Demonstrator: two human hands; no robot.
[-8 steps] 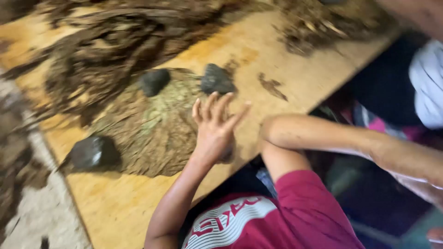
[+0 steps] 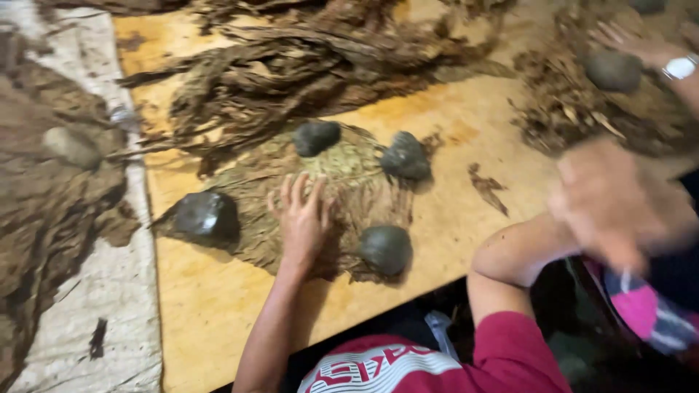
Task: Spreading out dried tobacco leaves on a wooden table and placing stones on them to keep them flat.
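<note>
Right hand [image 2: 619, 200] now lifted, blurred, grip unclear; left hand [image 2: 302, 222] flat, open on leaf stack [image 2: 349, 175] btwn stones.

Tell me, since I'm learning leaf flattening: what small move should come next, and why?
Probably bring the right hand down onto the spread leaf beside the left hand, which lies flat on it. Four dark stones weigh its edges, while the right hand is blurred, off the leaf.

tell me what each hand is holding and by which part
Nothing is gripped by the left hand: it lies flat, fingers spread, on the middle of the dried leaf among the stones. The right hand is too blurred to tell.
</note>
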